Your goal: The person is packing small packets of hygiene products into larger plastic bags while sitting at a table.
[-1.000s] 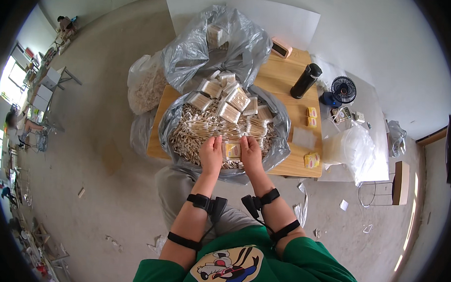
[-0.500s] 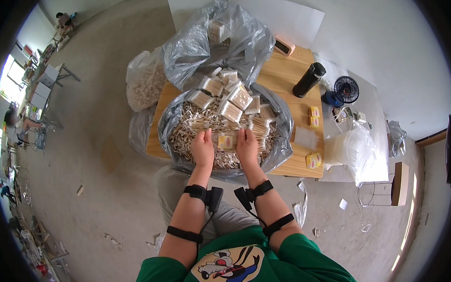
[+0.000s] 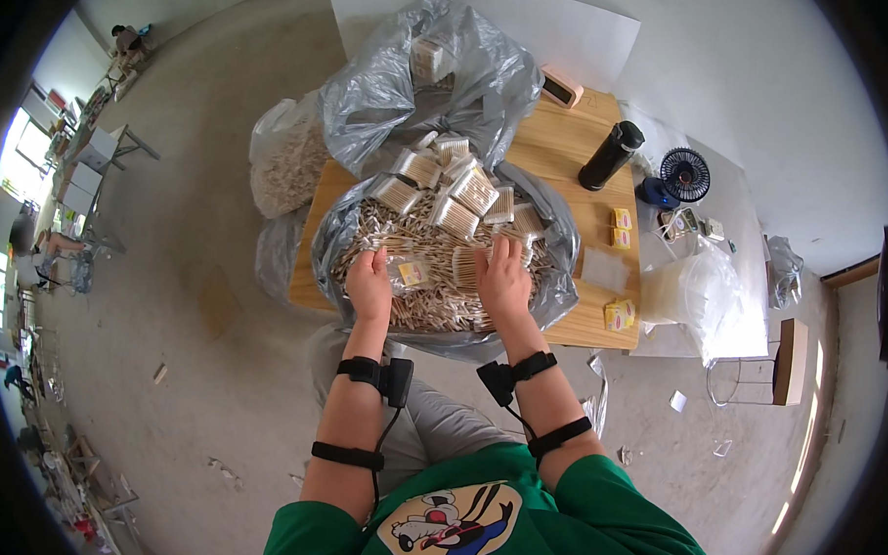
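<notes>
My left hand is closed in a pinch at the edge of a small clear plastic bag with a yellow label card in it. My right hand has its fingers bent round a bundle of cotton swabs, lined up side by side next to the thumb; part of the grip is hidden. Both hands are over a large grey plastic bag full of loose cotton swabs. Filled clear packs of swabs lie heaped on its far side.
On the wooden table are a black flask, a pink-framed device, clear sleeves and yellow cards. A small fan stands further right. Another grey bag sits behind.
My hands have moved apart. The left has drawn the small bag with the yellow card leftward; the right has shifted right and a little away from me, onto the lined-up swabs.
</notes>
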The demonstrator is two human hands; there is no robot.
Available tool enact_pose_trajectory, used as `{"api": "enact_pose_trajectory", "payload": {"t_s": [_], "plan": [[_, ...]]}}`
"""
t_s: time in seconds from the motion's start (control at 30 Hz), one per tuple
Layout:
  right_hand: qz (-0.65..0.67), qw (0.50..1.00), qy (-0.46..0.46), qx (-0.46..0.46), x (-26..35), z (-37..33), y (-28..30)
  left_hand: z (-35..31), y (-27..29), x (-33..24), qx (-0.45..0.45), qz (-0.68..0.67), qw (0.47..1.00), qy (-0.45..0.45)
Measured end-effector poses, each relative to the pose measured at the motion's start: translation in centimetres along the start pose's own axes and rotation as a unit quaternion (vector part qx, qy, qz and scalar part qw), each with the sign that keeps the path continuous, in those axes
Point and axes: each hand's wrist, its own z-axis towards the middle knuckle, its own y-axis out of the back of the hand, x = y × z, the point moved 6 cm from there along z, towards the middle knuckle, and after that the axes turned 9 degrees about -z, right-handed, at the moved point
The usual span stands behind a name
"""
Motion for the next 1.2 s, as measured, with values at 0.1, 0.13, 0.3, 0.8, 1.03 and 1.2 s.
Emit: {"api": "enact_pose_trajectory", "payload": {"t_s": [0.1, 0.13, 0.3, 0.8, 1.03, 1.2], "plan": [[-0.044, 0.998, 0.035, -0.013, 0.5, -0.9, 1.4, 0.3, 0.6, -3.1, 0.024, 0.002, 0.999, -0.030], [-0.028, 0.998, 0.058, -0.026, 0.7, -1.3, 1.7, 0.4, 0.7, -4.5, 0.042, -0.004, 0.997, -0.058], [0.602, 0.711, -0.267, 0.246, 0.8, -5.1, -4.5, -0.2, 0.6, -10.2, 0.068, -0.015, 0.983, -0.171], [0.543, 0.783, -0.276, 0.123, -8.4, -5.2, 2.1, -1.4, 1.4, -9.9, 0.080, -0.043, 0.990, -0.109], [0.115, 0.928, -0.349, -0.069, -29.4, -9.0, 9.5, -2.8, -1.2, -8.9, 0.128, -0.092, 0.987, -0.037], [-0.030, 0.932, -0.360, 0.004, -29.3, -9.2, 9.2, -4.7, -2.8, -10.5, 0.185, -0.108, 0.977, -0.016]]}}
